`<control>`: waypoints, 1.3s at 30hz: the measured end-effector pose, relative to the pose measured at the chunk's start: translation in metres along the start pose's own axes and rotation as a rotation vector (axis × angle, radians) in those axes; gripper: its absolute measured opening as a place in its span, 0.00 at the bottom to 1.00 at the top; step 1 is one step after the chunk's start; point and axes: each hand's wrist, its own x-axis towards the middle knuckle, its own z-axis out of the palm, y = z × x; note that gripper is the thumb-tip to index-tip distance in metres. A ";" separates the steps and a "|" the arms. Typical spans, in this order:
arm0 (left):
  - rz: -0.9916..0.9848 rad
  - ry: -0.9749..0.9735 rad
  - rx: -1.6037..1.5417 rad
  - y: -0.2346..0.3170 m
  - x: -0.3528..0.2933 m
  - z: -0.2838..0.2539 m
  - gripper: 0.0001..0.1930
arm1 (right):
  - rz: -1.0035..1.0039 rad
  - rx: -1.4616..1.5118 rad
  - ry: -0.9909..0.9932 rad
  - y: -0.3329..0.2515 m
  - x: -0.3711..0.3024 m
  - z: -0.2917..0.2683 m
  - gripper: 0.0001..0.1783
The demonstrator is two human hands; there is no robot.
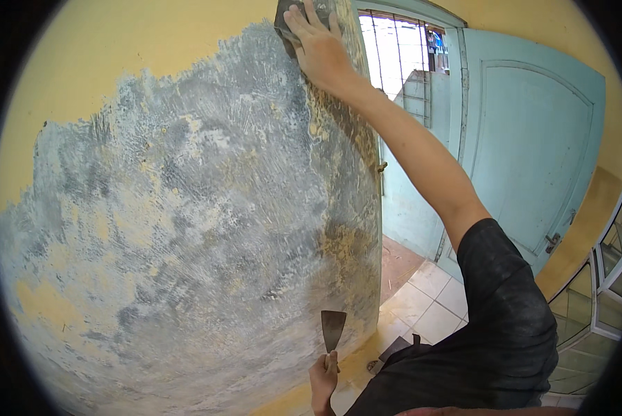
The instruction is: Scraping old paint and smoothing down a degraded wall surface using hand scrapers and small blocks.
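Observation:
My left hand (322, 378) is low in the view, closed round the handle of a scraper (334, 329). Its wide, dark metal blade points up and stands in front of the lower wall. High up, my right arm stretches to the wall's right edge. There my right hand (321, 52) presses a dark grey sheet of sandpaper (288, 19) against the surface, fingers spread over it. Both hands are by the wall (207, 208), whose yellow paint is gone over a large, rough grey and whitish area. Yellow paint (116, 48) remains along the top.
Right of the wall's edge is a doorway with a metal grille (404, 62) and a pale blue door (533, 152) swung open. White floor tiles (432, 305) lie below it. A dark flat object (394, 349) is on the floor beside me. Glass louvres (578, 298) stand at far right.

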 end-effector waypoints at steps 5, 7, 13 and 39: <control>0.037 -0.003 0.065 0.018 0.000 -0.008 0.28 | 0.190 0.117 0.058 0.030 0.095 0.001 0.27; 0.037 0.012 0.063 0.021 0.000 -0.010 0.28 | 0.257 0.260 0.075 0.030 0.099 0.011 0.29; -0.058 -0.027 0.034 0.013 -0.011 -0.007 0.30 | 0.001 -0.159 0.104 -0.003 0.009 0.006 0.28; -0.003 0.030 -0.001 0.001 0.000 -0.005 0.29 | 0.182 0.057 0.007 0.006 0.043 -0.010 0.29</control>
